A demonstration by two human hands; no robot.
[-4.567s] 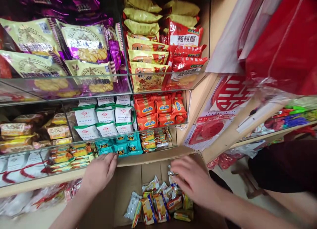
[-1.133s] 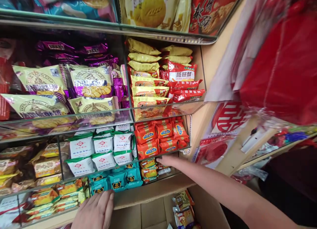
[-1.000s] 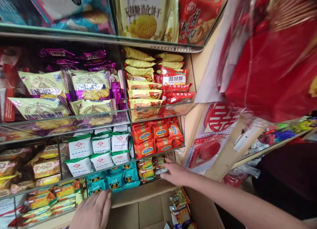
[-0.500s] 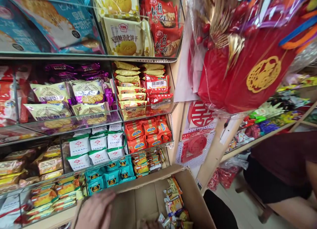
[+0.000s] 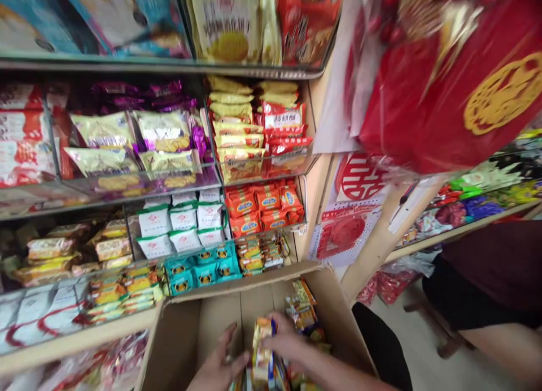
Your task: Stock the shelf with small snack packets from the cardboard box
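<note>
Inside a cardboard box (image 5: 169, 334) in front of me, my right hand (image 5: 284, 339) grips a small yellow-and-orange snack packet (image 5: 262, 354), its fingers closed round the upper side. My left hand (image 5: 220, 364) is left of that packet, its thumb and fingers apart, with nothing clearly held. The thumb comes close to the packets; I cannot tell whether it touches them. More loose wrapped snacks (image 5: 302, 306) lie along the right side of the box, partly covered by my right forearm.
Behind the box rise shelves of packaged snacks, including teal packets (image 5: 205, 269), white-and-green packets (image 5: 185, 238) and orange packets (image 5: 265, 205). A red bag (image 5: 423, 109) in clear plastic hangs at upper right. A person in dark shorts (image 5: 457, 301) sits on the right.
Both hands have come further into view inside the box, and my right hand now holds a snack packet. My left hand has moved right from the box's left edge. The view has shifted.
</note>
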